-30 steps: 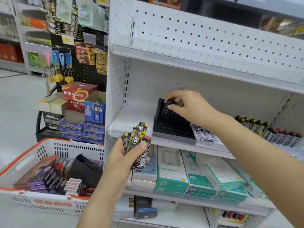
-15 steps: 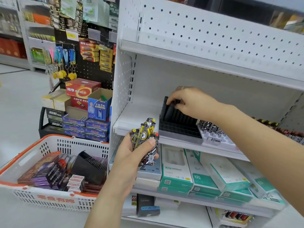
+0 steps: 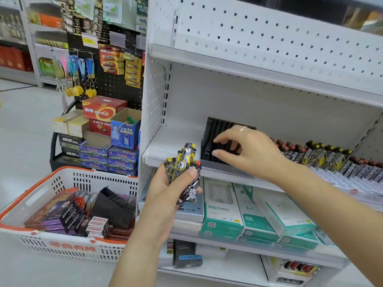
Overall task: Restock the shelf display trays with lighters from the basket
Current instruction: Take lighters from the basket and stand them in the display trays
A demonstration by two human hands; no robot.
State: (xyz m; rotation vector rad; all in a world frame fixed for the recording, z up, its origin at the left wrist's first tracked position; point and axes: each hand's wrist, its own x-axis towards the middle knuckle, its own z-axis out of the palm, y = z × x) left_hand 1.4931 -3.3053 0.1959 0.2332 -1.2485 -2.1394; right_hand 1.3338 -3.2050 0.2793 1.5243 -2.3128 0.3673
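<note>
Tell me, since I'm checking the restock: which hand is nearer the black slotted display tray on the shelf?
Right. The right hand hovers over the black slotted display tray, fingers open; the left hand holds patterned lighters below the shelf edge.

Black, yellow and white

Lighters (image 3: 185, 172) printed black, yellow and white; tray (image 3: 215, 139) plain black; basket (image 3: 62, 243) white with an orange rim; shelf (image 3: 269, 100) white; boxes (image 3: 246, 216) green-and-white.

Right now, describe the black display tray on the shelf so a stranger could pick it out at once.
Find the white shelving unit and its middle shelf, above the boxed chargers. At that shelf's left end stands the black slotted tray, under the right hand. Unlike the lighter-packed trays to its right, its visible slots look empty.
</note>
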